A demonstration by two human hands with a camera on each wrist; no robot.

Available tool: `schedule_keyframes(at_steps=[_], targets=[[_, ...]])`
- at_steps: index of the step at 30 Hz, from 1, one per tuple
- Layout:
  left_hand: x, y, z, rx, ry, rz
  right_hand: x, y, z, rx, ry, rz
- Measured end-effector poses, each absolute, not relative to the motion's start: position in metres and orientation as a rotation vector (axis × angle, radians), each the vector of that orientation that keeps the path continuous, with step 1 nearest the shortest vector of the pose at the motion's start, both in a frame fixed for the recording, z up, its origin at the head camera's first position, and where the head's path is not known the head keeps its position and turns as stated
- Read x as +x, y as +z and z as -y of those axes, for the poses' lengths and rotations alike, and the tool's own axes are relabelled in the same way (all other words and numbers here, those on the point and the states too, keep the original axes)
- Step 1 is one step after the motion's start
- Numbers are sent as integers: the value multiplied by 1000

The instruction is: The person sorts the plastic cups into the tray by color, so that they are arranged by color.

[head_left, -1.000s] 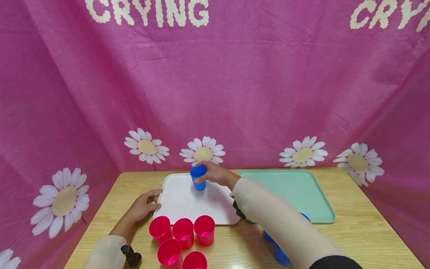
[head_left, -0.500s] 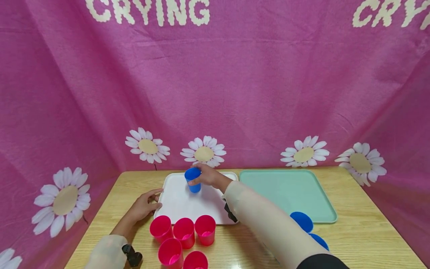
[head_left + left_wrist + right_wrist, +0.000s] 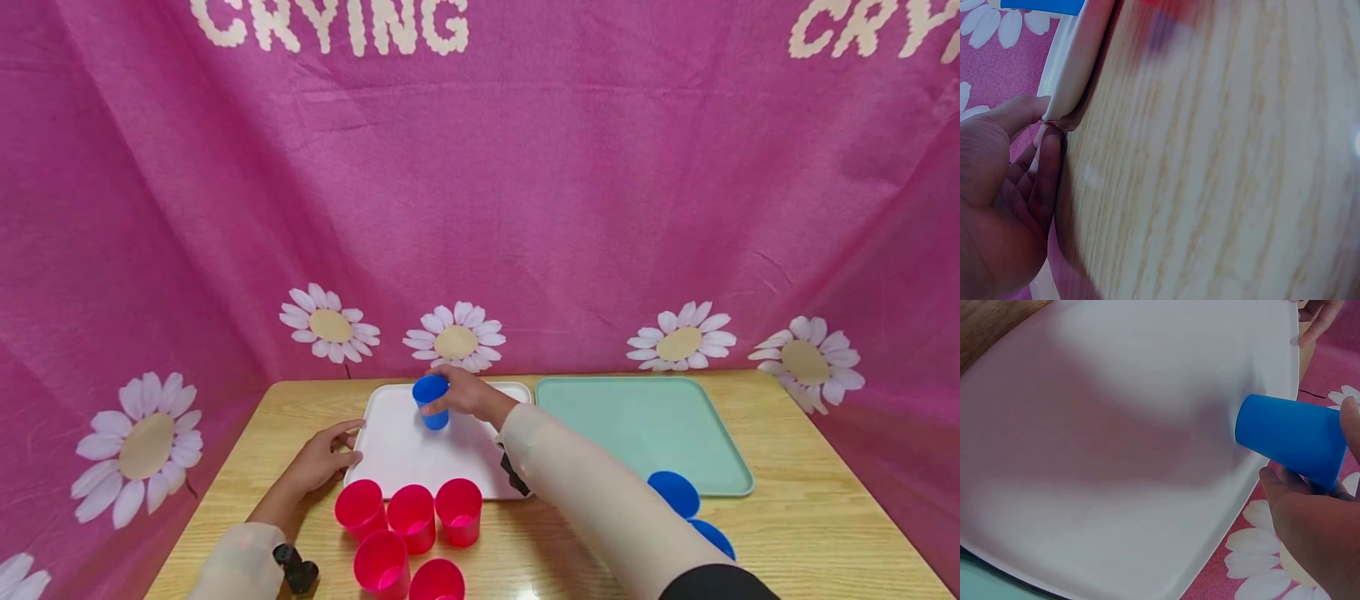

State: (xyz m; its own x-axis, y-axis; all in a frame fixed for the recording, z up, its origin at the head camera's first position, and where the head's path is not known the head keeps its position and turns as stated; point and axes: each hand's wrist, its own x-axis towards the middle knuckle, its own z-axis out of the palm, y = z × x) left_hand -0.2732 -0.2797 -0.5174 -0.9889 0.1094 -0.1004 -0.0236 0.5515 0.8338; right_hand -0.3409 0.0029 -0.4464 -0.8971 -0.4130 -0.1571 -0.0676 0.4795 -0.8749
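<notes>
A blue cup stands upright on the far part of the white tray, and my right hand grips it near the rim. In the right wrist view the blue cup touches the white tray with its base, my fingers curled round it. My left hand rests on the table at the tray's left edge, fingers touching the rim. The left wrist view shows that left hand with fingers straight against the white tray corner.
Several red cups cluster on the wooden table in front of the white tray. A green tray lies to the right. Two blue cups sit near its front edge, partly hidden by my right sleeve. Pink daisy cloth forms the backdrop.
My right hand carried the blue cup a little left and farther back over the white tray, then lowered it onto the tray. The left hand stayed put.
</notes>
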Motion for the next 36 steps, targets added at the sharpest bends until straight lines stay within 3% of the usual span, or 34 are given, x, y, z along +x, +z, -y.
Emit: schedule_keyframes(at_steps=[36], targets=[[-273, -518, 282, 59, 1451, -2604, -332, -393, -80, -554, -1394, -2221]])
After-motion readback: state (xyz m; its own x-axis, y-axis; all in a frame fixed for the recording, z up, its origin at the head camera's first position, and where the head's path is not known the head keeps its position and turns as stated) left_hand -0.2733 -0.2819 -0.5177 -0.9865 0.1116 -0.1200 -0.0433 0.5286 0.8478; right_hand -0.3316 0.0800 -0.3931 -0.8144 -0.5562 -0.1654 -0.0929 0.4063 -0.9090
